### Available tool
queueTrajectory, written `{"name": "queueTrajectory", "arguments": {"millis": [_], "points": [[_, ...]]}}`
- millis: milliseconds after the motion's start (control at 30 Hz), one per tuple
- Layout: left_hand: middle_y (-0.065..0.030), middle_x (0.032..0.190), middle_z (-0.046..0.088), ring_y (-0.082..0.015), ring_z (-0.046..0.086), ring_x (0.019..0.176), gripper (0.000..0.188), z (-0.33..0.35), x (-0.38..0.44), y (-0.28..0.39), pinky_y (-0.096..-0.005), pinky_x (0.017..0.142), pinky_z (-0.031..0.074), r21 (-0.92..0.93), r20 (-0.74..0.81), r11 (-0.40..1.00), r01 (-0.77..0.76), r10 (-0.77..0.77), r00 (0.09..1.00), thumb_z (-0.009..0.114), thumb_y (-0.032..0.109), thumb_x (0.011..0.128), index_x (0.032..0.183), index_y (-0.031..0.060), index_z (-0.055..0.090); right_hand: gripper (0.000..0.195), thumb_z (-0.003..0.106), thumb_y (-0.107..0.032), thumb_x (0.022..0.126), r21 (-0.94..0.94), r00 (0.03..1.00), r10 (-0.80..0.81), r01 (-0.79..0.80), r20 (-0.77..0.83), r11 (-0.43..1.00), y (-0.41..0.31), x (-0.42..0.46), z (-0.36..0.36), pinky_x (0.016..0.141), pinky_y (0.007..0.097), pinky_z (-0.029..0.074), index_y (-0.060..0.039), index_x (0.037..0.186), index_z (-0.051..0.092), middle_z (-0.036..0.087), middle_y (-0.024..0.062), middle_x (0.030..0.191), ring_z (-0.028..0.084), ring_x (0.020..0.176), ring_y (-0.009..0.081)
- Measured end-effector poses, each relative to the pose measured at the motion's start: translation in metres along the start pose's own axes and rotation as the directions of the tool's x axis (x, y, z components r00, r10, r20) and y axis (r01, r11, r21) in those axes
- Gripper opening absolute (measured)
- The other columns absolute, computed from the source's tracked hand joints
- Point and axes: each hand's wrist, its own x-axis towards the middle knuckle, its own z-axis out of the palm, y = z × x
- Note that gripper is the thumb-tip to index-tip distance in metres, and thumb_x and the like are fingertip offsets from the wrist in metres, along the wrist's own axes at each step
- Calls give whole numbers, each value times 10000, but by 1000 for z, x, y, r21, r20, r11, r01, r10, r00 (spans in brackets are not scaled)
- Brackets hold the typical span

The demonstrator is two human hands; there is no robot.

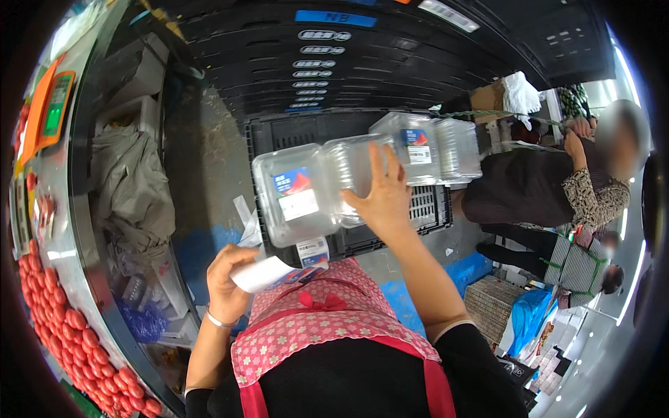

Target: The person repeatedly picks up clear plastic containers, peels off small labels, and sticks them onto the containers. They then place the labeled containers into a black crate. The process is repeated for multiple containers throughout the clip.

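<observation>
My left hand [228, 285] grips a curled strip of printed labels [264, 273]. One label [312, 252] at its far end rises beside the front edge of a black plastic crate [351, 244]. Over a nested stack of transparent plastic clamshell containers [349, 157], my right hand [384, 196] spreads its fingers; the fingertips appear to touch the plastic. To the left, the lid of the top container [292, 230] bears a blue, red and white label [297, 193]. A second stack [457, 149], also with a labelled lid [415, 146], lies farther right on the crate.
Black stacked crates [251, 57] rise just beyond the containers. At left, a metal counter [78, 172] carries red tomatoes [78, 334] and a scale with an orange frame [49, 109]. A person [528, 183] stands close on the right, with others behind near a wire basket [488, 303].
</observation>
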Motion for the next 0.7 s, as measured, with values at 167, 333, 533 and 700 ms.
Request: {"name": "queueTrajectory", "arguments": {"millis": [167,333,533,700], "points": [[-81,886,640,-195,612,784,248,29,11,22,-285,652,462,12,-4,997,-78,78,997,736,-51,695,912,35,652,733,766,-317,754,-16,967,-150,149,-205,989,13,-7,7,937,565,409,-224,1412,457,429,98,1417,476,1229,364],[-66,776,606,-181,591,716,281,42,13,38,-278,627,447,127,-39,987,-99,105,994,752,-60,672,918,45,669,492,721,-304,797,150,869,-224,317,-441,936,59,-4,-62,924,515,416,-193,1263,606,525,113,1301,507,1185,350],[-80,788,642,-182,616,705,131,63,15,67,-278,626,475,50,38,990,-134,132,990,716,-29,740,836,35,655,607,738,-381,801,28,926,1,11,-378,1000,246,79,-67,1012,570,353,-203,1354,560,436,66,1475,408,1312,406],[-104,825,684,-234,663,742,149,63,14,92,-322,670,514,1,131,986,-166,164,978,694,-46,743,871,29,680,624,598,-497,903,-246,964,-4,-64,-266,967,256,88,-18,1068,628,269,-197,1431,457,340,96,1548,291,1396,456]]}}
